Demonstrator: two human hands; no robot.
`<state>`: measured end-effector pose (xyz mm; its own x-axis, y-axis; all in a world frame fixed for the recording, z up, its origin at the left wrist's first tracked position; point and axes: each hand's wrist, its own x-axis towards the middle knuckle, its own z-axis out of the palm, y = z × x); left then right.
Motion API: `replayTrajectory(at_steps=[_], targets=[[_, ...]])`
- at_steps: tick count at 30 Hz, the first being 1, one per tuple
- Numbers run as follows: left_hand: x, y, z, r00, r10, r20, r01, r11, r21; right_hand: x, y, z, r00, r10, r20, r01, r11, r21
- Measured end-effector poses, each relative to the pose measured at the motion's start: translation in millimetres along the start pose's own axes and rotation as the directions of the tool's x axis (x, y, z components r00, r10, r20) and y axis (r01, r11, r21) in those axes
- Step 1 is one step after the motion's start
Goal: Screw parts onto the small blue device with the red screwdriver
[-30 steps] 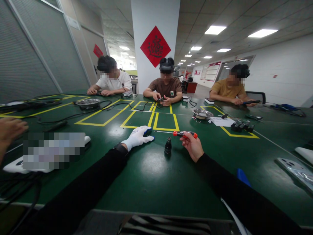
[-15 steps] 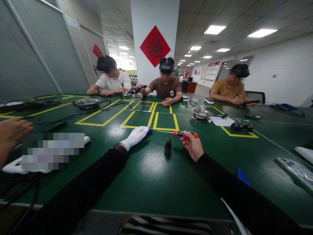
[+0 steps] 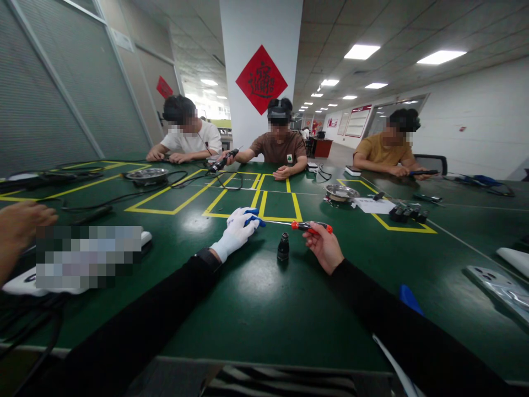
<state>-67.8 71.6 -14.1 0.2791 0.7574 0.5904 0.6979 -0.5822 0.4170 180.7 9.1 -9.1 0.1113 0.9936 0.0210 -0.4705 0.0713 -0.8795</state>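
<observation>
My right hand [image 3: 324, 245], bare below a black sleeve, grips a screwdriver [image 3: 312, 226] by its red and black handle. The thin metal shaft points left and lies roughly level above the table. At its tip are the blue fingertips of my left hand [image 3: 237, 231], which wears a white glove. Those fingers are bent and drawn together at the tip; anything small between them is too hidden to make out. A black, tapered cylindrical part [image 3: 283, 248] stands upright on the green table [image 3: 256, 309], just below the shaft and between my hands.
Left are a white device [image 3: 20, 282], cables and another person's hand [image 3: 27, 223]. Metal bowls [image 3: 342, 193], a paper sheet [image 3: 374, 205] and black parts [image 3: 407, 213] lie farther off. A phone [image 3: 496, 289] and blue object [image 3: 410, 299] sit right. Several people sit opposite.
My left hand has moved slightly right and its fingers have bent and risen at the screwdriver tip. My right hand stays nearly still. The person opposite has shifted the dark tool they hold.
</observation>
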Motion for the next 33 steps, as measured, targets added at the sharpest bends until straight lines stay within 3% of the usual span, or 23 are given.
replayTrajectory(at_steps=[4,6,7,9,11,12,15,17,20,23,25,28,33], targets=[[1,-4,0.5,0.989,-0.105,-0.101,0.1,0.994,-0.053,2,-4,-1,0.999,-0.015,0.032,0.017,0.998,-0.061],[1,-2,-2.0,0.972,-0.166,-0.168,0.152,0.984,-0.093,3,-10,-4,0.99,-0.099,0.099,0.12,0.963,-0.241],[1,1,-3.3,0.963,-0.196,-0.188,0.172,0.976,-0.135,3,-12,-6,0.974,-0.157,0.163,0.209,0.901,-0.381],[0,8,-4.3,0.947,-0.269,-0.175,0.213,0.934,-0.286,2,-17,-9,0.914,-0.237,0.328,0.401,0.644,-0.652],[-2,19,-2.4,0.927,-0.356,-0.116,0.257,0.831,-0.492,0,-19,-11,0.868,-0.223,0.444,0.496,0.353,-0.793],[-4,25,-0.4,0.912,-0.399,-0.096,0.271,0.76,-0.59,-1,-19,-11,0.864,-0.195,0.464,0.502,0.252,-0.828],[-10,44,6.5,0.885,-0.455,-0.097,0.249,0.639,-0.728,-5,-15,-10,0.891,-0.118,0.439,0.451,0.1,-0.887],[-15,56,9.2,0.902,-0.419,-0.103,0.227,0.665,-0.712,-6,-12,-10,0.899,-0.093,0.429,0.433,0.035,-0.901],[-21,70,7.8,0.94,-0.322,-0.117,0.19,0.774,-0.604,-6,-9,-11,0.899,-0.037,0.436,0.435,-0.023,-0.9],[-24,79,2.1,0.975,-0.139,-0.174,0.05,0.899,-0.435,-7,-10,-10,0.869,-0.064,0.491,0.49,-0.036,-0.871],[-25,82,-1.5,0.978,-0.006,-0.21,-0.065,0.943,-0.326,-9,-14,-6,0.814,-0.186,0.55,0.554,-0.034,-0.832],[-26,85,-3.4,0.968,0.109,-0.225,-0.167,0.952,-0.257,-17,-22,5,0.691,-0.374,0.619,0.671,0.012,-0.742],[-27,83,-0.4,0.958,0.203,-0.204,-0.256,0.925,-0.282,-30,-27,19,0.541,-0.453,0.709,0.826,0.13,-0.548]])
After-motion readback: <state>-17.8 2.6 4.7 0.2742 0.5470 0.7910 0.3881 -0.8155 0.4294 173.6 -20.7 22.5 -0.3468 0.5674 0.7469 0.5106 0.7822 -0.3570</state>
